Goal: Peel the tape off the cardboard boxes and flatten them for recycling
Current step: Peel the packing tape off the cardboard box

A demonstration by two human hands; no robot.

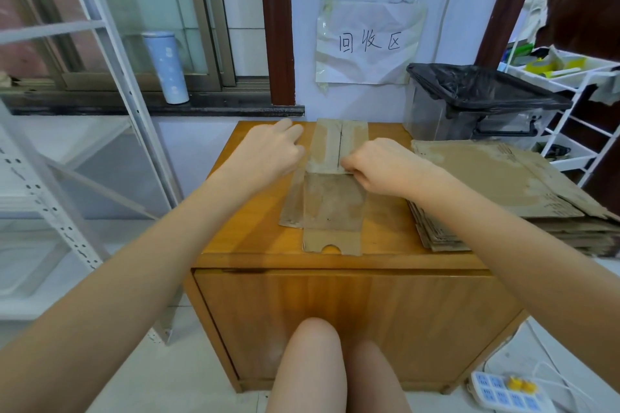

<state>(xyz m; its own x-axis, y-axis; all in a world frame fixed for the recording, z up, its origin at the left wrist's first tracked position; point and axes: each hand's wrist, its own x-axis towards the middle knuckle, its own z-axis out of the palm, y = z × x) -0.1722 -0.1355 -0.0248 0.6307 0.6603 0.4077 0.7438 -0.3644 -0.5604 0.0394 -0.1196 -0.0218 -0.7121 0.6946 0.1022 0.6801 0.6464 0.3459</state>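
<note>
The cardboard box (335, 178) sits in the middle of the frame on a wooden cabinet (255, 231), its long axis running away from the person toward the wall, a seam slit down the middle of its top. Left of it, the left hand (268, 151) rests against the box's left side with fingers loosely bent, holding nothing that I can make out. On the right, the right hand (379, 166) is nearer the seam, its fingers curled and pinching at the near top edge, likely a tape end. Further right lies a stack of flattened cardboard (503, 184), with a black-lined bin (476, 94) behind it.
</note>
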